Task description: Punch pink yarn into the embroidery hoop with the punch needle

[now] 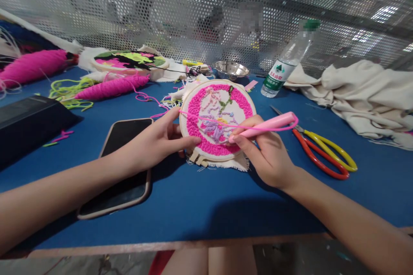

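A round embroidery hoop (pixel 217 119) stands tilted on the blue table, filled with pink looped yarn and a small flower pattern. My left hand (pixel 161 139) grips the hoop's left rim, thumb and fingers closed on it. My right hand (pixel 266 152) holds a pink punch needle (pixel 264 125) like a pen, its tip pressed into the pink yarn at the hoop's lower right. A pink yarn strand (pixel 206 119) runs from the needle across the hoop toward my left fingers.
A phone (pixel 124 165) lies face up under my left wrist. Red and yellow scissors (pixel 322 150) lie right of my hand. A water bottle (pixel 285 65), metal bowl (pixel 231 69), cream cloth (pixel 358 92), pink yarn skeins (pixel 112 87), second hoop (pixel 129 61) and black box (pixel 26 122) surround them.
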The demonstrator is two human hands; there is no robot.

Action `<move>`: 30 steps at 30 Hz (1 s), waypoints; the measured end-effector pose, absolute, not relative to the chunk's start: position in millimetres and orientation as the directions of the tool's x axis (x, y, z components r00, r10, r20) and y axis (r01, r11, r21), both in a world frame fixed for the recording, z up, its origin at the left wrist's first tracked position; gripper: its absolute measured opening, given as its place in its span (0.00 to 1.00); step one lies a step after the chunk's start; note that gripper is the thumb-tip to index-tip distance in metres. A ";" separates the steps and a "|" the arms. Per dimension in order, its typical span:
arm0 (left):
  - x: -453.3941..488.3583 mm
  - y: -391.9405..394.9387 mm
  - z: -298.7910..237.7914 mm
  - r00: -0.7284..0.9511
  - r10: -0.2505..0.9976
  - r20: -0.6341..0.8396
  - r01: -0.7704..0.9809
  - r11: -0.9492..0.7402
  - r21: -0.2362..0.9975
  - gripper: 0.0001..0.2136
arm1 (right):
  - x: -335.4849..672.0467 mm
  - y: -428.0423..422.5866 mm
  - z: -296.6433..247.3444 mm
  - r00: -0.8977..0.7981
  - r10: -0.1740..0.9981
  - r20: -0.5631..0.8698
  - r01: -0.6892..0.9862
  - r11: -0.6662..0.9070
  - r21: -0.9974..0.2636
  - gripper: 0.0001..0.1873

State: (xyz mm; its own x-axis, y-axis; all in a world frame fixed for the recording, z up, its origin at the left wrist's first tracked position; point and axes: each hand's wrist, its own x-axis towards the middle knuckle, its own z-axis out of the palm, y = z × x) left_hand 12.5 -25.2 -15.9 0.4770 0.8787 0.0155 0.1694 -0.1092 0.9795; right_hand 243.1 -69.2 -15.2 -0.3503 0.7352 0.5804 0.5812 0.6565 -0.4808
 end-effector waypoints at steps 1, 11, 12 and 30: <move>11.9 -25.3 -17.1 0.489 0.872 0.024 0.164 -0.119 0.979 0.20 | 243.0 -68.7 -14.9 -0.361 0.732 0.578 0.570 0.664 -0.485 0.07; 11.4 -35.2 -13.3 0.524 0.845 0.104 0.112 -0.190 0.975 0.25 | 243.2 -62.0 -19.0 -0.494 0.692 0.526 0.562 0.716 -0.414 0.04; 11.7 -33.8 -13.3 0.521 0.849 0.090 0.104 -0.167 0.980 0.24 | 242.7 -62.2 -19.6 -0.473 0.707 0.526 0.570 0.700 -0.429 0.04; 12.4 -23.6 -19.8 0.504 0.858 -0.102 -0.055 0.150 0.987 0.25 | 240.0 -68.5 -15.4 -0.181 0.847 0.499 0.538 0.510 -0.671 0.11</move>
